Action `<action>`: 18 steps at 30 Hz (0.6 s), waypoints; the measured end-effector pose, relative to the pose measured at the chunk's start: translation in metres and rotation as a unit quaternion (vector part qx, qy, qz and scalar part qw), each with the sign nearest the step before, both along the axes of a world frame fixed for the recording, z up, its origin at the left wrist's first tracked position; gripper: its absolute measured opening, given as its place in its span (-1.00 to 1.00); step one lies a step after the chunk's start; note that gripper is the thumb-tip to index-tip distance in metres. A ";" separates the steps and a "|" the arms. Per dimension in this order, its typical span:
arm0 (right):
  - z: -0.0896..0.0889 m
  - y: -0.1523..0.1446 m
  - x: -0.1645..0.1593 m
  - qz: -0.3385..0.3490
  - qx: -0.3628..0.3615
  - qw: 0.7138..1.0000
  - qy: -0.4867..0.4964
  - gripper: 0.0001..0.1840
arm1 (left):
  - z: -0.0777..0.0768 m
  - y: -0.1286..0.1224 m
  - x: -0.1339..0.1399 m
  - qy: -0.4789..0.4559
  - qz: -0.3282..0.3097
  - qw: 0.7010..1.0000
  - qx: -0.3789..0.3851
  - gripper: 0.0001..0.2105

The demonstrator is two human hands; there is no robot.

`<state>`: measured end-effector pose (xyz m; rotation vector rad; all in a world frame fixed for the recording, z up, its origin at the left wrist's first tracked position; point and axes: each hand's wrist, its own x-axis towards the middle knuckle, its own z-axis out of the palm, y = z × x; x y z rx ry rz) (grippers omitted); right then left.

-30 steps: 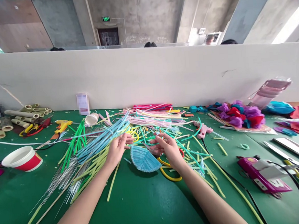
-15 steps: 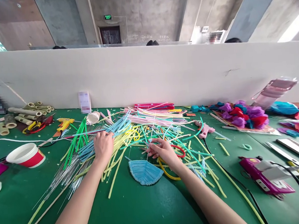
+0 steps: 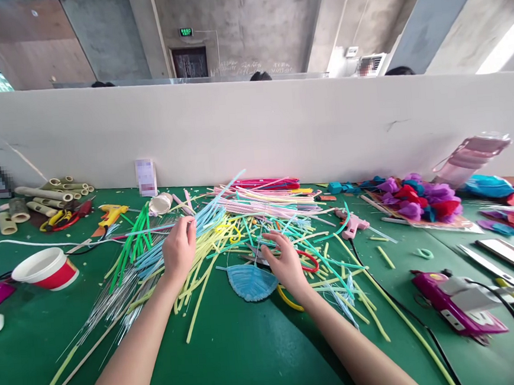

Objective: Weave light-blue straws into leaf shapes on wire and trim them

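Note:
My left hand (image 3: pixel 180 246) is closed in a pinch on a light blue pipe cleaner (image 3: pixel 233 181), which sticks up and to the right above a heap of blue pipe cleaners (image 3: pixel 155 254). My right hand (image 3: pixel 286 264) curls at the thin wire stem of a blue pipe-cleaner leaf (image 3: pixel 251 283); the exact contact at the fingertips is hard to see. The leaf hangs tilted just left of that hand, over the green table (image 3: pixel 234 360). Scissors with red and yellow handles (image 3: pixel 291 299) lie partly hidden under my right hand.
Pink (image 3: pixel 266 202), yellow and green pipe cleaners are heaped around the hands. A paper cup (image 3: pixel 49 269), a yellow glue gun (image 3: pixel 113 214) and bamboo pieces (image 3: pixel 61 190) stand left. A pink glue gun (image 3: pixel 352 223), a purple power strip (image 3: pixel 456 301) and large scissors (image 3: pixel 489 266) lie right.
My left hand has turned upward and now raises a blue pipe cleaner out of the heap. My right hand's fingers have loosened a little, and the leaf has shifted slightly up and tilted.

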<state>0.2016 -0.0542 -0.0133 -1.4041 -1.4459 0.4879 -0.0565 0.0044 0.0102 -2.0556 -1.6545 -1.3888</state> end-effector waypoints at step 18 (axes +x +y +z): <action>0.029 0.002 0.015 -0.034 0.025 0.925 0.377 -0.59 | -0.013 -0.035 0.047 0.043 -0.247 0.963 -0.102 -0.79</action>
